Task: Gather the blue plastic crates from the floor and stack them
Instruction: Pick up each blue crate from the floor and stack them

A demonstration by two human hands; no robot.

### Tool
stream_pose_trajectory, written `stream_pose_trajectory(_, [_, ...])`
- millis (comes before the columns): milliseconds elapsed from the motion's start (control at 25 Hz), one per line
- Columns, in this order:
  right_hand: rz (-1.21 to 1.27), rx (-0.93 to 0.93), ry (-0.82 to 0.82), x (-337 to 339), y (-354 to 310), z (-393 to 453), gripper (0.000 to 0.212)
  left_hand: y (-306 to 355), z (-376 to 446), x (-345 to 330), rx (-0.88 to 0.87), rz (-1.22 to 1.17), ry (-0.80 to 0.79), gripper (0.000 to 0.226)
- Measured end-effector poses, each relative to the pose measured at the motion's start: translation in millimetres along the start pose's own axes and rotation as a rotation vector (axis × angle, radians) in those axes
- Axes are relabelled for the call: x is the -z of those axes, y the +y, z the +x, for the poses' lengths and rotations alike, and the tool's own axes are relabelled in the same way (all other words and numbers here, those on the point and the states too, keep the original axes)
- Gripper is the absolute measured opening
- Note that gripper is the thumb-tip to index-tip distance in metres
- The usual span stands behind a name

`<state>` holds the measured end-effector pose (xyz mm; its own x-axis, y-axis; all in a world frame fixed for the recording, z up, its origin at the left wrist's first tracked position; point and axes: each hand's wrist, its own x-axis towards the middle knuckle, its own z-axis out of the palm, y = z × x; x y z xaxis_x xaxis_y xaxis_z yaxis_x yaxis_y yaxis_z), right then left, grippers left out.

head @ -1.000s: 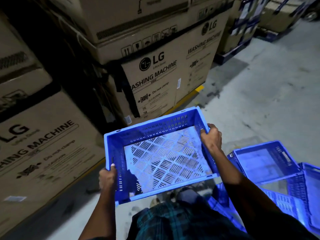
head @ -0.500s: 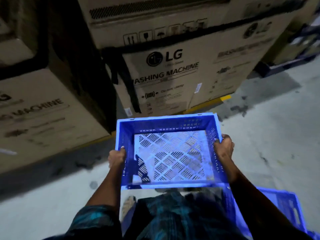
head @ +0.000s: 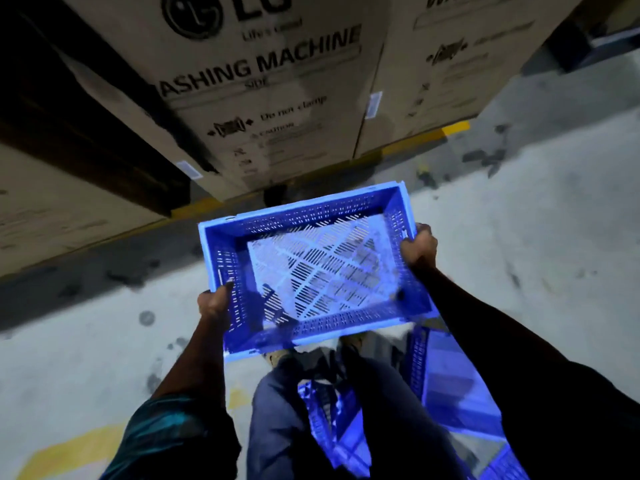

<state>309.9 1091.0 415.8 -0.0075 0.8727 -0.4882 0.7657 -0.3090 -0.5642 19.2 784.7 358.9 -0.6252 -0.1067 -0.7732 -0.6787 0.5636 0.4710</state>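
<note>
I hold a blue plastic crate (head: 311, 268) with a slatted bottom in front of me, above the floor, its open side up. My left hand (head: 214, 301) grips its left rim and my right hand (head: 417, 245) grips its right rim. The crate is empty and slightly tilted. More blue crates (head: 446, 386) lie on the floor by my legs at the lower right, partly hidden by my right arm and legs.
Large cardboard washing-machine boxes (head: 263, 98) stand close ahead and to the left (head: 52, 209), along a yellow floor line (head: 426, 138). Grey concrete floor (head: 536, 220) spreads to the right and left. Yellow paint marks (head: 69, 452) show at the lower left.
I have stepped closer to the boxes and the view has tipped down. The crate stays in both hands and has turned a little clockwise; the floor crates now show near my legs.
</note>
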Motion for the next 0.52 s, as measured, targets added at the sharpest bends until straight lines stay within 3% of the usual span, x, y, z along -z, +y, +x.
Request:
stream_pose_trajectory(200, [0.020,0.035,-0.007,-73.6,61.6,109.5,0.059,-69.2,106.8,-95.5,0.006,-0.086,-0.016,0.055])
stream_pose_trajectory(320, [-0.003,0.025,-0.031,-128.2,96.2,168.7,0.067,-85.9,143.8,-139.9,0.010,-0.102,0.011,0.043])
stream_pose_trajectory(440, [-0.112,0.025,-0.124,-183.0,139.1,220.3,0.059,-105.2,194.1,-174.5,-0.009,-0.073,0.045,0.031])
stream_pose_trajectory(520, [-0.162,0.034,-0.157,-212.5,161.7,248.2,0.049,-115.7,231.3,-186.1,-0.021,-0.052,0.043,0.043])
